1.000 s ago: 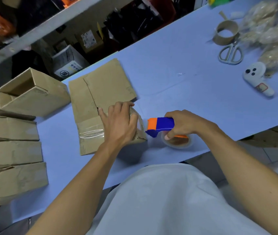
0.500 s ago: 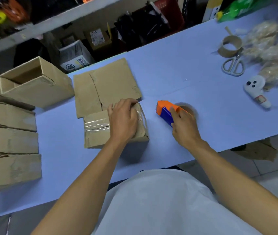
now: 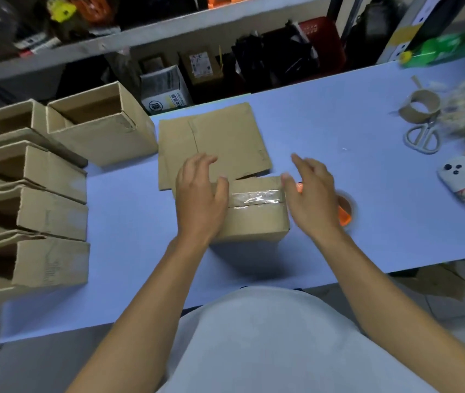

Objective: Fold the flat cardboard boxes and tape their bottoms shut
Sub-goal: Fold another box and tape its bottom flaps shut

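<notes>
head view: nearest, on the blue desk (image 3: pixel 129 279), the taped box (image 3: pixel 254 214) sits bottom up — light, stiff at its edges, slick along the tape. the left hand (image 3: pixel 200 199) rests spread on its left end; the right hand (image 3: pixel 310 197) hovers open beside it. best gripped by both side walls. beyond lies a flat box (image 3: pixel 220 137).

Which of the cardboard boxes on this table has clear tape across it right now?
The box between the hands, under the left hand; a shiny tape strip crosses its top. The boxes stacked at the left lie open-ended.
</notes>
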